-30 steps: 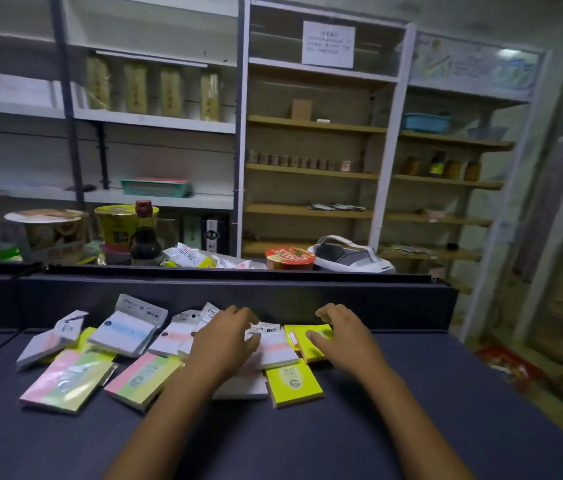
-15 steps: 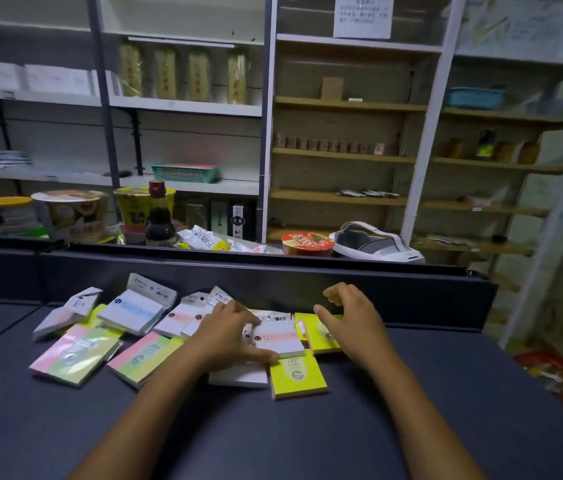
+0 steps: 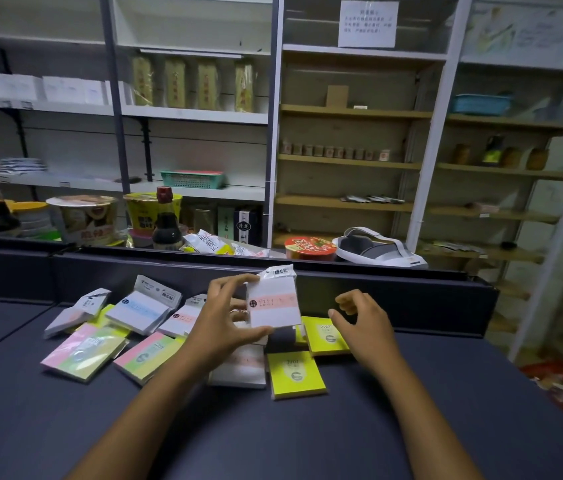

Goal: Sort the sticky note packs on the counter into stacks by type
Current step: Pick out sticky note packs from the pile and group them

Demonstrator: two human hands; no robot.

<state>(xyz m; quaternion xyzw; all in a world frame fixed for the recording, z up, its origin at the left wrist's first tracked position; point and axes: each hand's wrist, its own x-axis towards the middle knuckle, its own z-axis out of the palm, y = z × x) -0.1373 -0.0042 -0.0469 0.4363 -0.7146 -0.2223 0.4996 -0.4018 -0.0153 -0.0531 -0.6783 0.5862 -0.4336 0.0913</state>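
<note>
Lifted off the dark counter [image 3: 446, 410], a white pack [image 3: 273, 303] faces stocked shelves [image 3: 359, 161].

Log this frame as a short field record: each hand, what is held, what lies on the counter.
left hand: left hand holds a white pack with a pink band, lifted off the counter
right hand: right hand open, holding nothing, beside the lifted pack
yellow packs: two, flat on the counter
pink-and-green packs: two, at left
white packs: several unsorted, one with a blue band
</note>
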